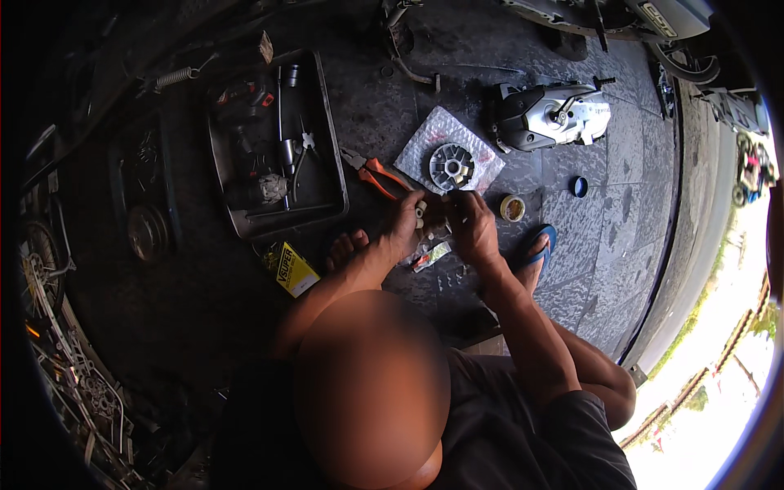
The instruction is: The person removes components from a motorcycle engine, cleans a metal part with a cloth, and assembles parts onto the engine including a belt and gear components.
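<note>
Both hands are close together in front of me, just below a round metal variator plate (452, 167) lying on bubble wrap (423, 145). My left hand (402, 224) is curled, with small pale cylindrical rollers (420, 211) held at its fingers. Beside it, my right hand (475, 227) is closed, fingertips pointing inward; what it pinches is too dark to make out. Orange-handled pliers (380, 175) lie beyond my left hand. A small open tub of brownish grease (513, 208) stands to the right of my right hand. Under the hands lies a small colourful sachet (431, 256).
At left, a dark tray (333, 131) holds a power drill, a ratchet and pliers. A silver engine cover (555, 118) lies at far right, with a blue lid (579, 186) nearer. A yellow packet (296, 271) rests by my left foot. Motorcycle parts line the far edge.
</note>
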`<move>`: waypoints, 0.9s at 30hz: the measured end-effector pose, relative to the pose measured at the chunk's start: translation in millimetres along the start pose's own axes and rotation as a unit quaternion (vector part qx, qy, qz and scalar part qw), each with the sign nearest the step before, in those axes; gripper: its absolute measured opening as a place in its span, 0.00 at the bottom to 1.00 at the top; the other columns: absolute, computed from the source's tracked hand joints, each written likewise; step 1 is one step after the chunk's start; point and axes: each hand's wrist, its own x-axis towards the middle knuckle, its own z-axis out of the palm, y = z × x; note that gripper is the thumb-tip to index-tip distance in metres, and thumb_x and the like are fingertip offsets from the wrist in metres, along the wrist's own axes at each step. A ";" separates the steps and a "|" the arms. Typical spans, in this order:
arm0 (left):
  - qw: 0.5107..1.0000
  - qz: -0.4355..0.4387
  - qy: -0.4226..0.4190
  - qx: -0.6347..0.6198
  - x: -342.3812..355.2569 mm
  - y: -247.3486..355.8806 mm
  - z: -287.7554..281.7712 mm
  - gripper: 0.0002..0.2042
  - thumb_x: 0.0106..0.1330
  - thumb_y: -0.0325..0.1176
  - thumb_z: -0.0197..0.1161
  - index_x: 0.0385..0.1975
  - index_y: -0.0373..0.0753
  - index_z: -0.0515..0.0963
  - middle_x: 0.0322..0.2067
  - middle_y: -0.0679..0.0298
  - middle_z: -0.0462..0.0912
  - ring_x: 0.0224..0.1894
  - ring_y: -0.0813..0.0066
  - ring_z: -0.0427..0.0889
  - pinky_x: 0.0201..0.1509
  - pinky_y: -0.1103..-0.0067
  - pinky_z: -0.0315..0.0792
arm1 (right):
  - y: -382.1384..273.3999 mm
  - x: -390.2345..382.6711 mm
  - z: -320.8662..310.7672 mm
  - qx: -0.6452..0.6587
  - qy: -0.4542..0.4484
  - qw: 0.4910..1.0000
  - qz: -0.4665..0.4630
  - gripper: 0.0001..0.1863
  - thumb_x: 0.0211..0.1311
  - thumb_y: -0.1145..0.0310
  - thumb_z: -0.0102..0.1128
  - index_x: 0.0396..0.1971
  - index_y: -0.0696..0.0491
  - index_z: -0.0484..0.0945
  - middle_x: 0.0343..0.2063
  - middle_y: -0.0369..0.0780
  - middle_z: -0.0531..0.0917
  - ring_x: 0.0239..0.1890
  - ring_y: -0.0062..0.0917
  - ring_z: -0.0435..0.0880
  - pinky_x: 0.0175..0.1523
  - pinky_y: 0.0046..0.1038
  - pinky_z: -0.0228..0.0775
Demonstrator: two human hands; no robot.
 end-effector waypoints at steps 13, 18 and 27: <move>0.998 0.022 -0.024 0.055 4.6 -3.0 -14.8 0.18 0.73 0.50 0.47 0.32 0.43 0.77 0.21 0.67 0.77 0.20 0.74 0.74 0.23 0.77 0.68 | 37.2 63.7 -14.9 -0.221 -0.153 0.943 -0.197 0.14 0.61 0.71 0.54 0.47 0.52 0.78 0.38 0.44 0.80 0.44 0.41 0.81 0.49 0.39 0.74; 0.999 0.013 -0.023 0.045 -0.9 3.5 -7.6 0.20 0.72 0.54 0.44 0.30 0.44 0.73 0.21 0.68 0.76 0.21 0.76 0.73 0.25 0.78 0.66 | 36.0 66.3 -12.8 -0.229 -0.159 0.939 -0.203 0.17 0.61 0.72 0.51 0.50 0.50 0.78 0.39 0.44 0.80 0.45 0.41 0.81 0.50 0.38 0.75; 0.998 0.018 -0.046 0.026 -3.3 6.1 -4.0 0.22 0.71 0.59 0.42 0.33 0.46 0.70 0.23 0.67 0.76 0.22 0.76 0.73 0.25 0.78 0.64 | 40.2 64.6 -10.7 -0.241 -0.140 0.934 -0.225 0.18 0.60 0.73 0.51 0.51 0.49 0.80 0.40 0.43 0.80 0.46 0.38 0.81 0.51 0.37 0.75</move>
